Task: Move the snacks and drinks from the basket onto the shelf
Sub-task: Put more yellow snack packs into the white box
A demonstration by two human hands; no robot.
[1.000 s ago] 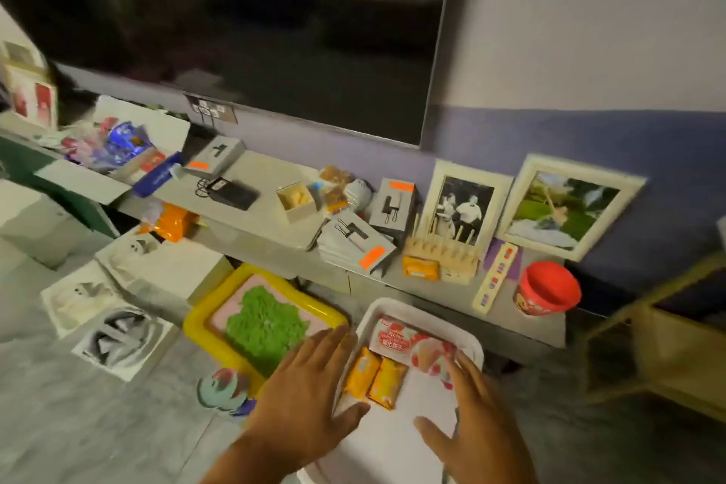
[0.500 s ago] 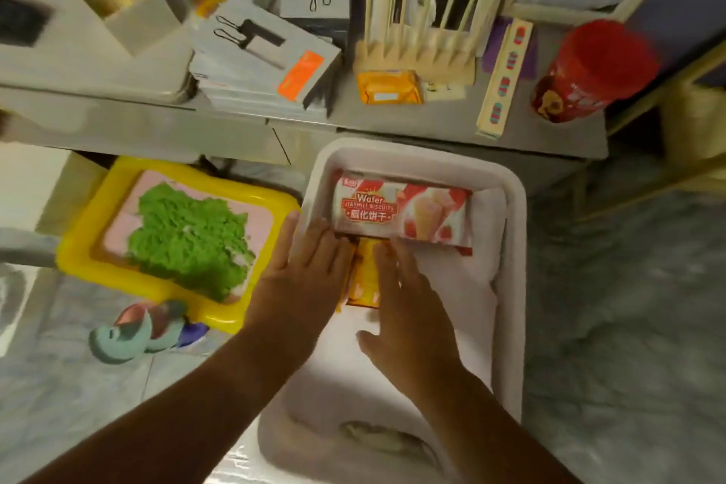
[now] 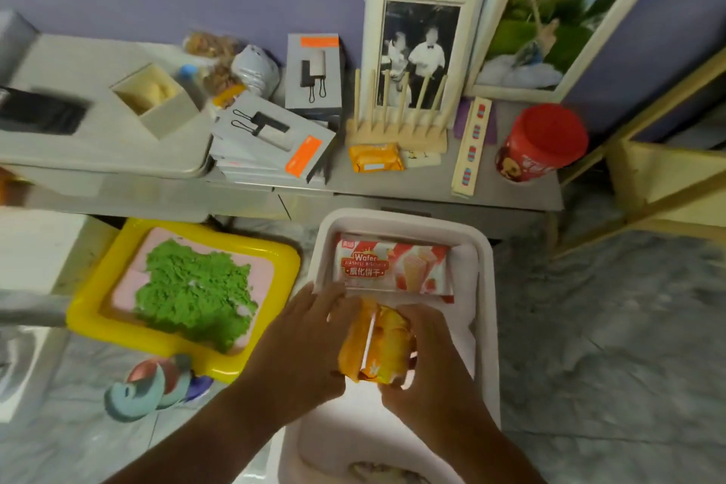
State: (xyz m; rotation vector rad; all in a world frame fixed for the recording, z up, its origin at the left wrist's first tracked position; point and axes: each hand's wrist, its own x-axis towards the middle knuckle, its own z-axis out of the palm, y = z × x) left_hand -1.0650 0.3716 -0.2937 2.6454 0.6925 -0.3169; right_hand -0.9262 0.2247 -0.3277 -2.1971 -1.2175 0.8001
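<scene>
**Basket partly unloaded**

Shelf (image 3: 432,185): one orange packet (image 3: 375,157), red tub (image 3: 542,143). Basket (image 3: 485,287): wafer pack (image 3: 393,267) remaining. In transit above basket: two orange snacks (image 3: 375,346), left hand (image 3: 298,350) and right hand (image 3: 432,373) with fingers curled round them.
</scene>
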